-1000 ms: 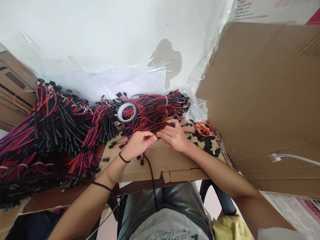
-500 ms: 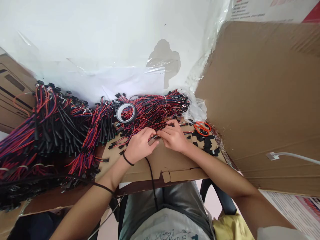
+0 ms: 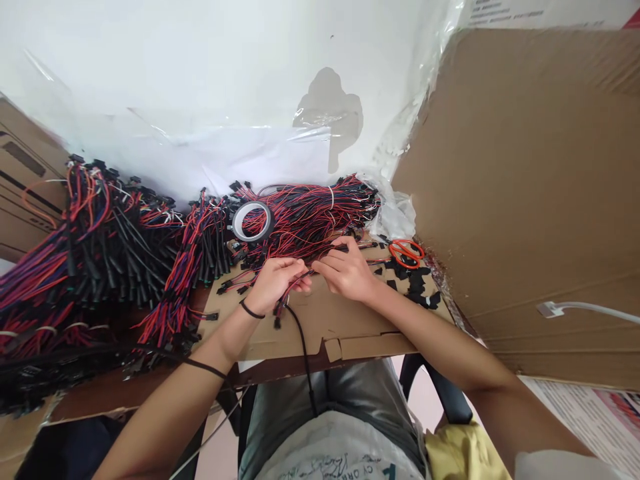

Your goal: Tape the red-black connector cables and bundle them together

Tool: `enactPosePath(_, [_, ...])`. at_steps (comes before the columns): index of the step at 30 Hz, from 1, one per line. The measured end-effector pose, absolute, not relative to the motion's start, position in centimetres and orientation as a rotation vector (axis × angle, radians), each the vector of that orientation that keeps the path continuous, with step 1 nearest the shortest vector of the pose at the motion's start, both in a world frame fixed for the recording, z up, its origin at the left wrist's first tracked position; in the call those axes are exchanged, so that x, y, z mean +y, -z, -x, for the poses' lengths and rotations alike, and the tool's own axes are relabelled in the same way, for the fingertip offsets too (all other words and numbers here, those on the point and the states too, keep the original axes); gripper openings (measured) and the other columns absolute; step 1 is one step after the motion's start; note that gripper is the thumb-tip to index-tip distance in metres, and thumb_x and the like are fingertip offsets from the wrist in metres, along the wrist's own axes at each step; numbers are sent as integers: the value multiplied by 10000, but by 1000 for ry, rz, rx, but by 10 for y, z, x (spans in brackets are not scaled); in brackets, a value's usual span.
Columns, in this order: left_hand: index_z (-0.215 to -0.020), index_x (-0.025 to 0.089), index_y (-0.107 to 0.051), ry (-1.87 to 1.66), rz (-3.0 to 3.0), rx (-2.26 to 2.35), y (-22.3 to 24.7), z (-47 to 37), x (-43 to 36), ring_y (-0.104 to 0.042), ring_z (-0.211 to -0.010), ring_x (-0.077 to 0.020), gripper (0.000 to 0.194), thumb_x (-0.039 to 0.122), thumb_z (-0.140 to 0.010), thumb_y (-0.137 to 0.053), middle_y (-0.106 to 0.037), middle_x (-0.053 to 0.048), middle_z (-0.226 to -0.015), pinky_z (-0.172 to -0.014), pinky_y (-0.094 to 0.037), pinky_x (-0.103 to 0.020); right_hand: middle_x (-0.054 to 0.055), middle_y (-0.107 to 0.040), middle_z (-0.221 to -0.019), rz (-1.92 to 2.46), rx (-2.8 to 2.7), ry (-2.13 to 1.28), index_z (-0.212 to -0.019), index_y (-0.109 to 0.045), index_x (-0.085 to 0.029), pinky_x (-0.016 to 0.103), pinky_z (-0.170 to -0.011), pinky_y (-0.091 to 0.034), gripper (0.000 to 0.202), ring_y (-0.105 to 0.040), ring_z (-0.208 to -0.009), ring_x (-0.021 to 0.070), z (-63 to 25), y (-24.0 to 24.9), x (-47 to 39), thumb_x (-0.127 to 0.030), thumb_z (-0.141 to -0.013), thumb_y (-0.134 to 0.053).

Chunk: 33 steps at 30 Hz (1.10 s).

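Note:
Between my hands, above the cardboard sheet [image 3: 300, 340], runs a thin red-and-black wire lead [image 3: 290, 291]. My left hand [image 3: 280, 280] pinches it, and its end with a small dark connector hangs below the fingers. My right hand [image 3: 347, 270] is closed on the same lead a little to the right, its fingertips close to the left ones. The part inside the right fingers is hidden. Just beyond both hands lies a large tied bundle of red and black wires [image 3: 310, 213]. A roll of black tape [image 3: 253, 221] rests on the bundle's left part.
Orange-handled scissors [image 3: 406, 253] lie at the right, beside scattered black tape pieces [image 3: 417, 287]. Thick bundles of sleeved wires [image 3: 115, 260] crowd the left side. A crumpled plastic bag [image 3: 393, 213] sits at the back. A tall cardboard panel [image 3: 520, 200] stands on the right.
My left hand has turned and shifted slightly left, so the wire lead with its connector end now shows hanging below it. My right hand stays nearly in place.

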State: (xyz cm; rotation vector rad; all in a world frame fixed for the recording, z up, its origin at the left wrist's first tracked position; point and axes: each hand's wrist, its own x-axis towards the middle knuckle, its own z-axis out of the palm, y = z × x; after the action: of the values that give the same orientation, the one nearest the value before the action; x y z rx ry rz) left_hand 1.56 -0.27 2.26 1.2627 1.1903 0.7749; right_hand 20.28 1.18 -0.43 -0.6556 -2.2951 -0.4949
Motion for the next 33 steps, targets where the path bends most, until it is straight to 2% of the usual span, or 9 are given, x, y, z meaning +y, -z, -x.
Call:
enactPosePath(8, [-647, 170, -544, -910, -1857, 1432, -31, -9, -3, -521, -524, -102, 299, 349, -861, -434, -582, 4, -589, -551, -420, -222, -20, -603, -603, 734, -2271, 403, -816, -638, -173, 349, -898, -312, 232, -490, -605, 120, -200, 4, 11, -57, -839, -438])
enactPosePath(11, [-690, 170, -559, -885, -2114, 1380, -37, -2, -4, -486, -519, -98, 257, 351, -852, -473, -576, 10, -606, -529, -398, -219, -7, -617, -600, 771, -2288, 328, -775, -643, -161, 341, -864, -316, 220, -497, -593, 122, -200, 4, 11, -64, -820, -451])
enactPosePath(14, [-855, 168, -599, -860, -2417, 1221, -37, 3, -3, -563, -682, -134, 145, 297, -797, -572, -630, -22, -788, -645, -466, -244, 7, -644, -621, 794, -2295, 235, -757, -646, -150, 332, -824, -314, 218, -517, -600, 129, -199, 4, 10, -64, -813, -454])
enactPosePath(17, [-1007, 171, -606, -776, -2665, 1105, -31, 2, -1, -585, -885, -183, 231, 228, -783, -598, -638, -64, -964, -793, -493, -301, 16, -662, -638, 834, -2312, 154, -755, -646, -146, 326, -801, -304, 219, -533, -623, 138, -199, 4, 10, -61, -809, -451])
enactPosePath(20, [-900, 182, -647, -824, -2809, 1076, -25, -1, -1, -579, -858, -185, 115, 210, -847, -548, -659, -55, -882, -790, -486, -310, 21, -676, -664, 875, -2352, 71, -755, -641, -151, 321, -795, -292, 221, -537, -637, 140, -198, 5, 9, -58, -810, -448])
enactPosePath(26, [-768, 170, -680, -1158, -2404, 1389, -25, 0, -2, -560, -649, -131, 291, 313, -916, -474, -669, -32, -732, -652, -454, -267, 25, -681, -681, 912, -2403, 28, -752, -631, -161, 329, -818, -283, 213, -550, -664, 144, -198, 6, 9, -67, -817, -452])
enactPosePath(28, [-695, 173, -685, -1060, -2311, 1488, -27, 3, 0, -574, -696, -149, 440, 357, -946, -374, -684, -45, -752, -692, -452, -287, 22, -672, -677, 887, -2393, 66, -771, -635, -163, 330, -821, -286, 221, -548, -666, 143, -198, 5, 8, -72, -831, -443])
enactPosePath(30, [-583, 186, -669, -933, -2284, 1501, -27, 4, 2, -586, -843, -182, 602, 376, -967, -246, -708, -58, -850, -812, -440, -320, 15, -660, -667, 840, -2382, 118, -783, -637, -165, 328, -826, -289, 227, -541, -659, 139, -198, 3, 7, -69, -835, -438])
enactPosePath(33, [-576, 182, -678, -825, -2209, 1435, -28, 4, 5, -585, -885, -180, 617, 390, -954, -236, -706, -55, -917, -845, -429, -308, 10, -643, -648, 781, -2366, 198, -784, -637, -161, 332, -839, -290, 230, -526, -644, 135, -198, 2, 6, -65, -838, -436])
